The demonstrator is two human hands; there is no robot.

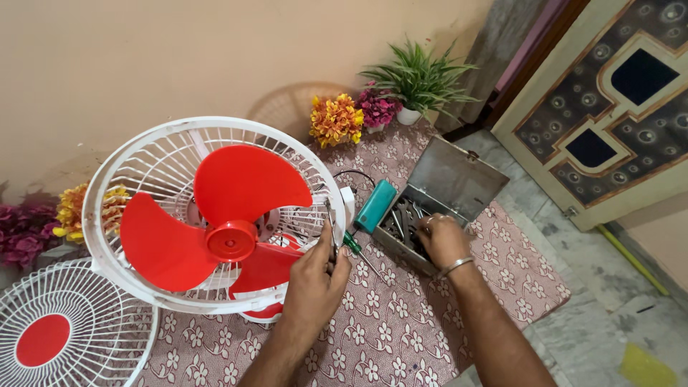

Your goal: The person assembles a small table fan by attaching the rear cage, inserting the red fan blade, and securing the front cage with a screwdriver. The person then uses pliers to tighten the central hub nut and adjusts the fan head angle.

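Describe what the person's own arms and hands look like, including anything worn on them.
Both forearms are bare, with no sleeves in view and no gloves. The right hand has a plain silver-coloured metal bangle around the wrist. The left hand wears nothing visible: no watch or bracelet. Any rings on the fingers are too small to tell.

The fan stands on the patterned cloth with its front guard off, so its three red blades are bare inside the white wire rear cage. A thin metal tool is upright just beside the right edge of the cage. Near it lies a screwdriver with green handle. The grey metal toolbox is open, lid tilted back, with many metal tools inside.
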